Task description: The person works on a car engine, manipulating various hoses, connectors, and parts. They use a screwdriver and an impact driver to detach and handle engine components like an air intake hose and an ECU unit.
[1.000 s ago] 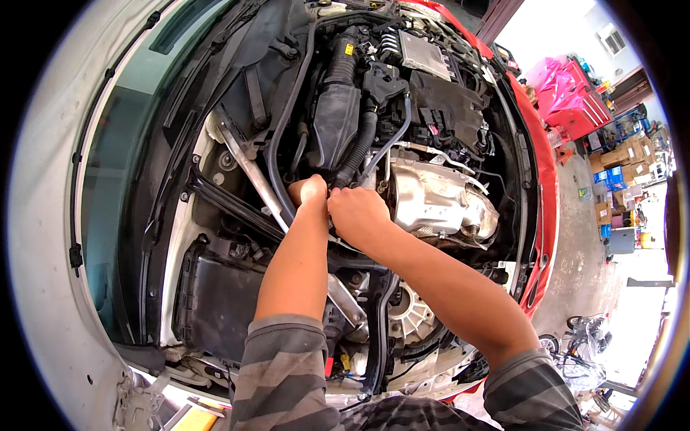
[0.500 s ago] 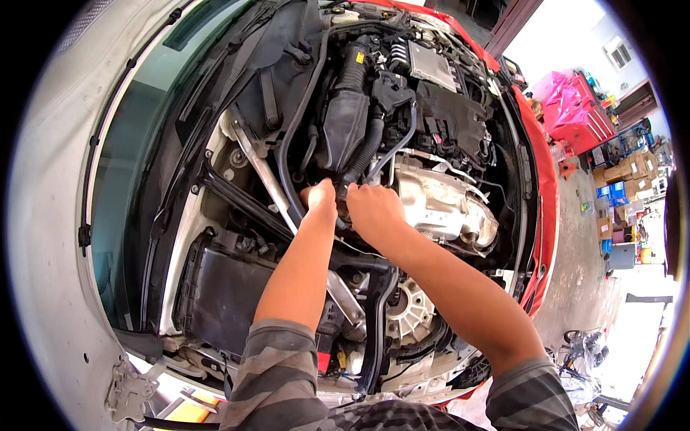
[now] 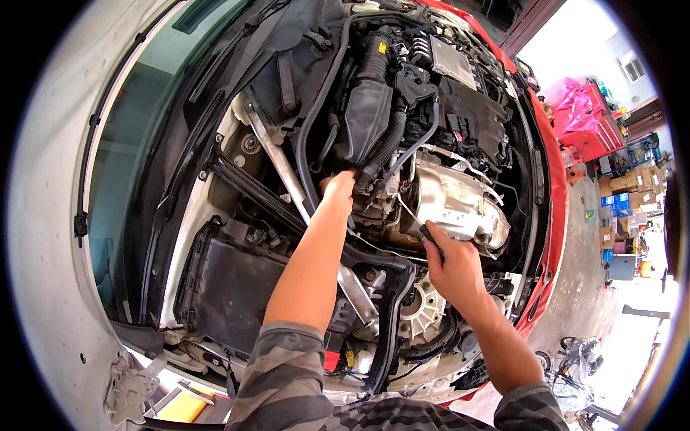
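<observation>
My left hand (image 3: 338,190) reaches down beside the lower end of a black corrugated hose (image 3: 382,154), below a black air duct (image 3: 366,115); its fingers are curled and partly hidden, and what they hold cannot be made out. My right hand (image 3: 454,266) grips a dark-handled tool (image 3: 433,233) just below the silver heat shield (image 3: 467,205); the tool's far end is hard to tell apart from the thin metal lines behind it. A silver brace bar (image 3: 277,158) runs to the left of my left hand.
The windshield (image 3: 126,187) is at the left. A black box (image 3: 241,294) sits in the lower engine bay. A red cover (image 3: 553,230) lies along the right edge. Beyond it are a red tool chest (image 3: 589,129), cardboard boxes (image 3: 640,179) and a wrapped wheeled item (image 3: 575,366).
My right hand has left the hose area beside my left hand and moved down and right, where a dark-handled tool now shows in it. The whole view has shifted slightly.
</observation>
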`<state>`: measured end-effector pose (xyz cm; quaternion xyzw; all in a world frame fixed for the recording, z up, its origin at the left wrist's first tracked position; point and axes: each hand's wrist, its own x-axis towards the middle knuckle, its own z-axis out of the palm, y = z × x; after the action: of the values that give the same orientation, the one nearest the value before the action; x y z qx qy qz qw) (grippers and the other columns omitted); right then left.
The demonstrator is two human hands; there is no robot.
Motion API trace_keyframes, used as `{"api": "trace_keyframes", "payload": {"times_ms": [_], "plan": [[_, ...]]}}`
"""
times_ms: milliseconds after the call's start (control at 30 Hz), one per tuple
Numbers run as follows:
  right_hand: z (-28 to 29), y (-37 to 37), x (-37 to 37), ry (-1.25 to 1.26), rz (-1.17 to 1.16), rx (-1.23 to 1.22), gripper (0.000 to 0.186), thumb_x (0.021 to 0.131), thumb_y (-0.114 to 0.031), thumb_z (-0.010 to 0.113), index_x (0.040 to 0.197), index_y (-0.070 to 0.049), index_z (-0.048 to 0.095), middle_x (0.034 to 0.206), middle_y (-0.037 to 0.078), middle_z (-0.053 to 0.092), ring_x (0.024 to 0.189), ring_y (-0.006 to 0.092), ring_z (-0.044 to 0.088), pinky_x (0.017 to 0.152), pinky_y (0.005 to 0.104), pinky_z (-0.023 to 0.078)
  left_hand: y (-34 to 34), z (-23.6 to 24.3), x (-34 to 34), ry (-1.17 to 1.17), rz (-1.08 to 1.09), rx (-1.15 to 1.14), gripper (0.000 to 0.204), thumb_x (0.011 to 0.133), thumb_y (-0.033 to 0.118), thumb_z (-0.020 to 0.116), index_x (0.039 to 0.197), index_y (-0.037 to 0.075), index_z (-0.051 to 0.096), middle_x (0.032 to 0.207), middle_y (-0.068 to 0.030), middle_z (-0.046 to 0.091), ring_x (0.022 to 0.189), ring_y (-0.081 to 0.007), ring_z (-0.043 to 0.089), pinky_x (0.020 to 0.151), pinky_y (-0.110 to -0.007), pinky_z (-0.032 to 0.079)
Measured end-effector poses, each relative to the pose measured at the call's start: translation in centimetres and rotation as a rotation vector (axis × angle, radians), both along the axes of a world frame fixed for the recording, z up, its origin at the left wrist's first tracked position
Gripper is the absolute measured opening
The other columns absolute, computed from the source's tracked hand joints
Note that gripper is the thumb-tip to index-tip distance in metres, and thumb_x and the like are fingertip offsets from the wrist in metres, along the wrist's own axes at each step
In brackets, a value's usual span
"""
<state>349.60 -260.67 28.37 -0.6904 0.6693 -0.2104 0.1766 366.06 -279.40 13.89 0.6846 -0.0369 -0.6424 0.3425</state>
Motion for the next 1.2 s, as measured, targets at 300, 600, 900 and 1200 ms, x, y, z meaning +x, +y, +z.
{"api": "trace_keyframes", "payload": {"times_ms": [300,600,900,1200], "plan": [[-2.3,7.4,1.0,-0.216,-0.052,0.090,0.038,0.085,-0.006,0.065,0.123,-0.001,0.063,0.075,0.022,0.065,0.062,0.0355,0.064,0.057,0.0396,0.050,0.2,0.9,-1.0,0.018,-0.021,-0.130,0.020,0.081,0.023,0.072,0.078,0.010,0.057,0.082,-0.0011,0.054,0.063,-0.0157,0.045,0.057,-0.034,0.034],[-4.5,13.2,-0.3,-0.324,-0.075,0.035,0.039,0.086,-0.004,0.065,0.124,0.000,0.062,0.076,0.019,0.066,0.060,0.0322,0.064,0.056,0.0354,0.049,0.5,1.2,-1.4,-0.067,-0.052,-0.149,0.015,0.081,0.019,0.072,0.083,0.008,0.061,0.078,-0.0013,0.057,0.059,-0.0146,0.045,0.047,-0.032,0.027],[-5.3,16.5,-1.0,-0.395,-0.161,0.090,0.037,0.087,-0.005,0.064,0.123,0.002,0.061,0.077,0.019,0.065,0.062,0.0315,0.063,0.057,0.0340,0.049,0.1,1.0,-1.8,0.020,-0.038,-0.116,0.021,0.085,0.021,0.066,0.074,0.014,0.049,0.070,0.0018,0.039,0.059,-0.0144,0.033,0.049,-0.031,0.022],[-5.4,17.0,-1.0,-0.424,-0.173,0.074,0.037,0.087,-0.005,0.064,0.122,0.003,0.061,0.083,0.024,0.066,0.069,0.0357,0.066,0.062,0.0364,0.051,-1.2,-2.8,0.8,-0.006,0.156,-0.093,0.021,0.078,0.021,0.073,0.074,0.011,0.056,0.066,0.0012,0.053,0.049,-0.0121,0.039,0.044,-0.028,0.025]]}}
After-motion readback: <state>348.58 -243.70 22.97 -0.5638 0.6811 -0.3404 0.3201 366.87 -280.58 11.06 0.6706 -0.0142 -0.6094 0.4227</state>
